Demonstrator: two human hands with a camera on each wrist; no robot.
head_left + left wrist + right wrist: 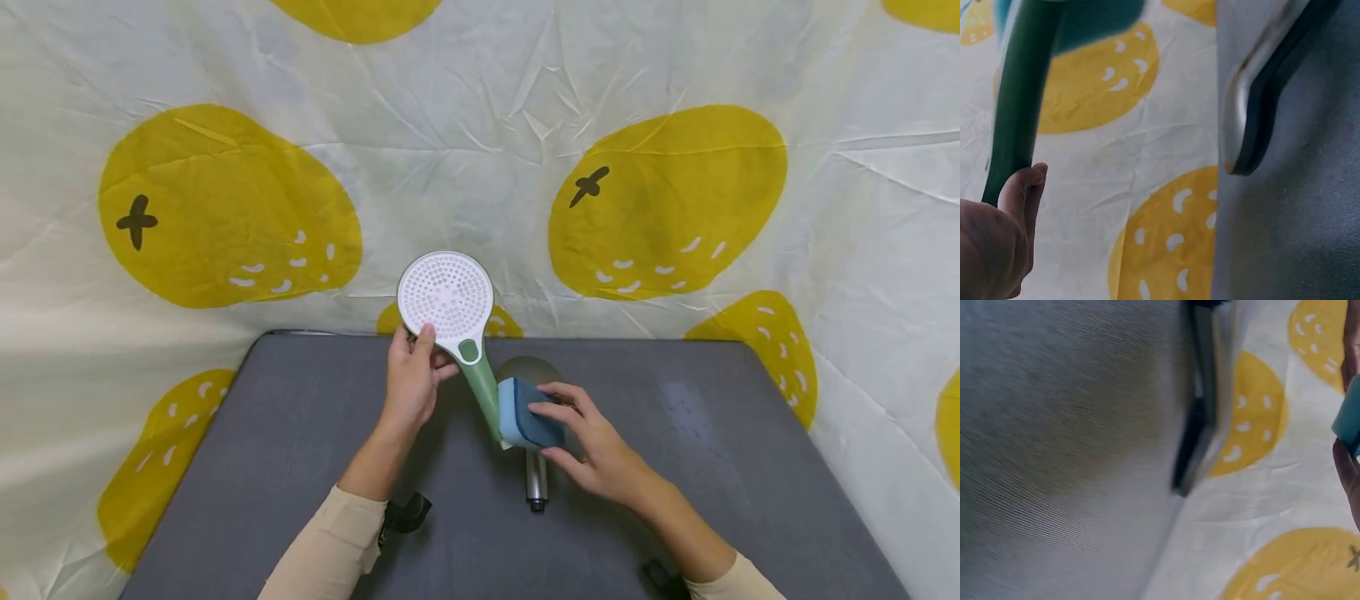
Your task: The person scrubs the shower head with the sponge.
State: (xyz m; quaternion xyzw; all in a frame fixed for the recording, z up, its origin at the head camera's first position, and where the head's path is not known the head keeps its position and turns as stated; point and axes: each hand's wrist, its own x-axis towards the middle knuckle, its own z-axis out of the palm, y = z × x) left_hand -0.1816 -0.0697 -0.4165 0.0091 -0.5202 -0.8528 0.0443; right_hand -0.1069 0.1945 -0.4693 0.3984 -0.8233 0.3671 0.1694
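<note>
A green-handled shower head (pixel 446 292) with a white round spray face is held up above the table, its handle slanting down to the right. My left hand (pixel 411 379) grips it near the neck, thumb over the rim of the face. In my right hand (pixel 596 450) is a two-tone blue sponge (pixel 525 414), pinched between fingers and thumb and set against the lower end of the handle. The left wrist view has the green handle (pixel 1019 106) close up, with the sponge (pixel 1094 25) blurred behind it. The right wrist view catches only the sponge's edge (pixel 1349 415).
Behind the hands, a second shower head with a silver handle (pixel 536 479) lies on the dark grey table (pixel 300 450), its round head partly covered. A white curtain (pixel 465 192) with yellow fruit prints hangs along the table's back and sides.
</note>
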